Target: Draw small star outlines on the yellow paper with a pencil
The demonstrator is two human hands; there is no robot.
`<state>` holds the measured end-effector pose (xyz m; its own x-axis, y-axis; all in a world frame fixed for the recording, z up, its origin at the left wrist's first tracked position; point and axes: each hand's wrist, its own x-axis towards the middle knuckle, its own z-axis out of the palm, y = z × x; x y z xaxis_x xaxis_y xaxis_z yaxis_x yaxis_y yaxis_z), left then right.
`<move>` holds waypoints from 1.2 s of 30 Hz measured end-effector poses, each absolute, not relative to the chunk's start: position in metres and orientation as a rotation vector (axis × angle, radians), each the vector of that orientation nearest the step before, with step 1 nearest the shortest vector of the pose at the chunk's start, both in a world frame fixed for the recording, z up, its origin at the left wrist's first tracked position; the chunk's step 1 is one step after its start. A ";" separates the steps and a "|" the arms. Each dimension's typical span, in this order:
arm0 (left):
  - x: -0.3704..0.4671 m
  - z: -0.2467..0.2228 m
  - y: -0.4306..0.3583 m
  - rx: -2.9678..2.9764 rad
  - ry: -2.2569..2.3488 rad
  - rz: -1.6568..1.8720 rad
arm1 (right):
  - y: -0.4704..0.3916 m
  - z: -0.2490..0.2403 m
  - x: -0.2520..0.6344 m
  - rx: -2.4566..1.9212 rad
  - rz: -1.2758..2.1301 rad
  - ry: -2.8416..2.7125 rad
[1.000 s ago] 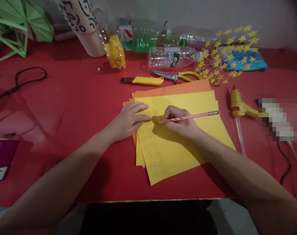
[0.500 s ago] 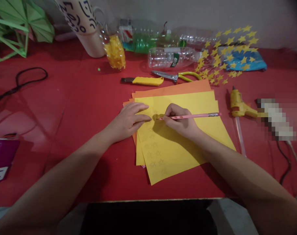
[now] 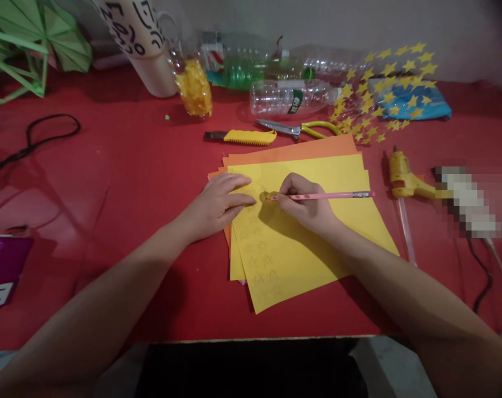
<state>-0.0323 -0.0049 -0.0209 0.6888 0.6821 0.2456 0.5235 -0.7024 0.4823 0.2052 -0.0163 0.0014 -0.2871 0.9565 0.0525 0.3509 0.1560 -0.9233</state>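
My right hand [image 3: 306, 202] is closed around a pink pencil [image 3: 331, 195], whose tip meets a yellow sheet of paper [image 3: 312, 243]. Small pencilled stars [image 3: 263, 260] run in rows along the sheet's left part. Flat on the left edge of the paper lies my left hand [image 3: 221, 204], fingers stretched out and slightly apart, holding nothing. Beneath the top sheet, more yellow sheets and orange sheets [image 3: 337, 145] stick out at the back and left.
Behind the paper lie a yellow cutter knife [image 3: 251, 137], scissors [image 3: 292, 129] and plastic bottles [image 3: 294, 98]. Yellow paper stars [image 3: 388, 98] are at back right. A glue gun [image 3: 400, 177] rests on the right, a patterned tumbler [image 3: 151, 66] stands back left. The red table's [image 3: 159, 298] front edge is near.
The pencil has tilted slightly, and its tip has shifted up a little on the paper. My left hand stays in place.
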 end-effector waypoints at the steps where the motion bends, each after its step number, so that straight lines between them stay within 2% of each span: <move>1: -0.032 -0.021 -0.005 2.531 0.935 0.592 | -0.016 0.001 0.205 -1.252 1.119 -1.749; 14: -0.033 -0.020 -0.005 2.534 0.929 0.586 | -0.015 -0.003 0.206 -1.152 1.048 -1.809; 36: -0.033 -0.018 -0.004 2.548 0.917 0.572 | -0.013 -0.001 0.208 -1.120 1.159 -1.750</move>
